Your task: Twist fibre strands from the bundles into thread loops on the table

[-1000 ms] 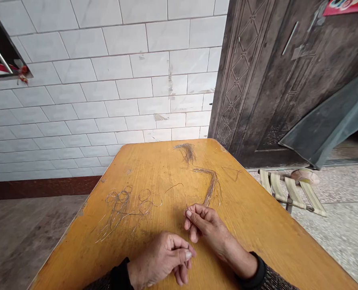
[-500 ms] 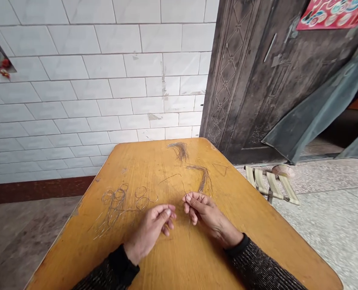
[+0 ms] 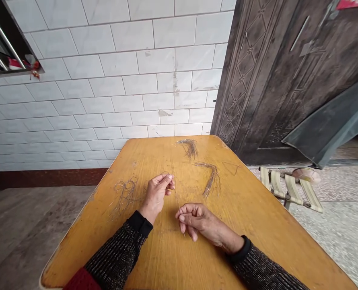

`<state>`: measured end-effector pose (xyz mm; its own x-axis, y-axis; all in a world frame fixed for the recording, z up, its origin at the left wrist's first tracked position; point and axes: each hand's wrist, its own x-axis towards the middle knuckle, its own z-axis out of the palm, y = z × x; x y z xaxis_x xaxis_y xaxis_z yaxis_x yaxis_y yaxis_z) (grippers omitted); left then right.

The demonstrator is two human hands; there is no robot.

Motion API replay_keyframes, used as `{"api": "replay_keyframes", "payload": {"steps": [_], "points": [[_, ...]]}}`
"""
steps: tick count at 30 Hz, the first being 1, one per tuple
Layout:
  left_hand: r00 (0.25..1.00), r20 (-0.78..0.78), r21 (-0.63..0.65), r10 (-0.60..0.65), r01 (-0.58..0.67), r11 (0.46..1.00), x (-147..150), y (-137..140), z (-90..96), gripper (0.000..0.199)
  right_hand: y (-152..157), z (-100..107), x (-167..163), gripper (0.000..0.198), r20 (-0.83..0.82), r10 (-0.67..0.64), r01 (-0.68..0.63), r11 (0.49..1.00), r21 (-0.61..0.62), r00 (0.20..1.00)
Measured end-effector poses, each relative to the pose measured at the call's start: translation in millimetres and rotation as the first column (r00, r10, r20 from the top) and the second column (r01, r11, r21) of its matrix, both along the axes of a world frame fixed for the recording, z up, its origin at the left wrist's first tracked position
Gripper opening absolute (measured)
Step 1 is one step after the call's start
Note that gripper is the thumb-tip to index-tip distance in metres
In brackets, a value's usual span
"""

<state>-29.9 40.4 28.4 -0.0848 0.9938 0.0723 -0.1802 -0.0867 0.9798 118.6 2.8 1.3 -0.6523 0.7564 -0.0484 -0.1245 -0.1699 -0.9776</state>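
Note:
On the yellow wooden table [image 3: 251, 225], my left hand [image 3: 156, 194] is stretched forward and pinches the far end of a thin wire [image 3: 176, 199]. My right hand [image 3: 194, 220] lies nearer to me with its fingers curled around the near end of the same wire, which pokes out below them. A tangle of looped wires [image 3: 125, 191] lies just left of my left hand. A bent bundle of wires [image 3: 210, 177] lies beyond my right hand, and a smaller bundle [image 3: 190, 146] sits near the table's far edge.
A white tiled wall [image 3: 112, 84] rises behind the table, with a dark carved door [image 3: 275, 76] to its right. A folding stool [image 3: 290, 188] stands on the speckled floor to the right. One bent wire [image 3: 231, 167] lies near the right table edge.
My left hand has moved forward from beside the right hand and taken hold of the wire's far end. My right hand has drawn back a little toward me.

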Motion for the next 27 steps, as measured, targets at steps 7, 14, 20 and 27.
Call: {"api": "replay_keyframes", "payload": {"steps": [7, 14, 20, 27], "points": [[0.975, -0.173, 0.106, 0.137, -0.12, 0.987, 0, 11, -8.4, 0.022, -3, -4, -7, 0.015, 0.18, -0.027, 0.006, 0.993, 0.119, 0.983], [0.859, -0.497, 0.167, 0.124, -0.045, 0.985, -12, 4, 8.9, 0.033, -4, 1, -4, 0.019, 0.143, -0.022, 0.011, 0.997, 0.081, 0.99], [0.808, -0.581, -0.034, -0.096, 0.095, 0.995, -49, 8, 7.0, 0.019, 1, 2, -1, 0.03, 0.026, -0.076, 0.075, 0.997, 0.034, 0.997], [0.994, -0.11, -0.034, -0.014, 0.01, 0.999, -78, 13, 9.4, 0.038, 4, 1, 1, 0.031, -0.031, -0.09, 0.09, 0.996, 0.001, 0.995]]}}
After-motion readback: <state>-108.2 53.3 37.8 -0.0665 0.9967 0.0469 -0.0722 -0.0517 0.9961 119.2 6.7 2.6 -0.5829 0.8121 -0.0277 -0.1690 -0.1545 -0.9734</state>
